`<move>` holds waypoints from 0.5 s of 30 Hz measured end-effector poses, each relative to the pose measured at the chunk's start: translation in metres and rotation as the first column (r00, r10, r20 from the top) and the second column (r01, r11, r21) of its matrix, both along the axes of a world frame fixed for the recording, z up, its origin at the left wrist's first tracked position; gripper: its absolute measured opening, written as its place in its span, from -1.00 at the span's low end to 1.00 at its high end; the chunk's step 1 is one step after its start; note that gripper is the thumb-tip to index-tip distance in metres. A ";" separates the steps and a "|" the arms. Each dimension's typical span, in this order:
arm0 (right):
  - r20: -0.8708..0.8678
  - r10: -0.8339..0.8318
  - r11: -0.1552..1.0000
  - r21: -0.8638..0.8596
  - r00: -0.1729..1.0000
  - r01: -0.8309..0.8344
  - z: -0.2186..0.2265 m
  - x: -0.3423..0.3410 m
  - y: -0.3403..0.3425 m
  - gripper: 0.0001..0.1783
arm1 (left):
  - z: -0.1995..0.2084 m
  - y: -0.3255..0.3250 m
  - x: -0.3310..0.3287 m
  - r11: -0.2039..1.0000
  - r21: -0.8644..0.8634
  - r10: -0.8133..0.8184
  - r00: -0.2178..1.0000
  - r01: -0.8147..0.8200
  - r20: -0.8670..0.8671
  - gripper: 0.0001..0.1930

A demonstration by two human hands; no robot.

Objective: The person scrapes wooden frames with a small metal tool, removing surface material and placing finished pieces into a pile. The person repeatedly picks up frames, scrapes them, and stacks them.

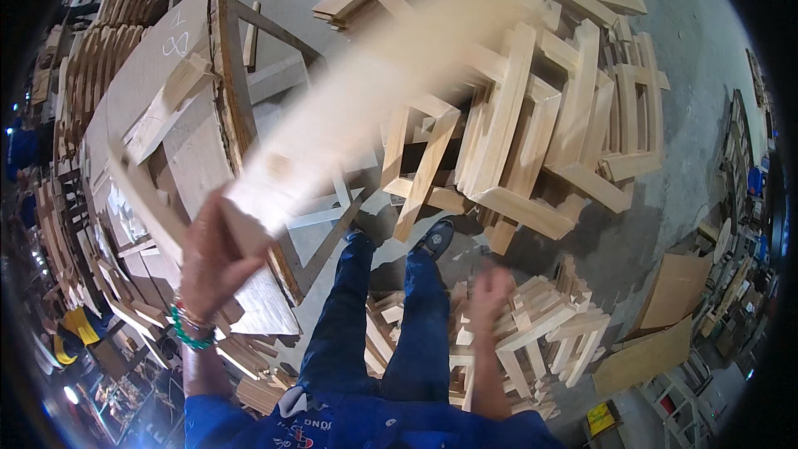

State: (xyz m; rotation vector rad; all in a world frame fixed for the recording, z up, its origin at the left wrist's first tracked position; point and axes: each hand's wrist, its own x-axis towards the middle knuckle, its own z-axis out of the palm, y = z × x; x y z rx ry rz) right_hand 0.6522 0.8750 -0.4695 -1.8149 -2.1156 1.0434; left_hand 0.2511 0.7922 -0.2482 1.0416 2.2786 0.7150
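Observation:
My left hand (214,262), with a green bead bracelet at the wrist, is closed on the near end of a long, pale wooden board (332,133). The board slants up and away to the right, its far end smeared by motion over the stacked frames. Just left of that hand, an angled wooden frame (145,199) rests on a cardboard-topped table (191,137). My right hand (492,287) is raised at the right of my legs, away from the board; its fingers are too blurred to read.
Angled wooden frames (507,125) are stacked on the floor ahead and to the right. More wooden pieces (540,324) lie beside and behind my legs. Curved wooden parts (96,66) are piled at the far left. Cardboard sheets (673,291) lean at the right.

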 end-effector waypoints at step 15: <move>-0.367 -0.571 0.785 0.019 0.734 0.620 0.217 0.110 0.114 -0.64 | -0.092 0.068 0.147 0.740 0.135 -0.668 0.697 0.659 0.261 -0.34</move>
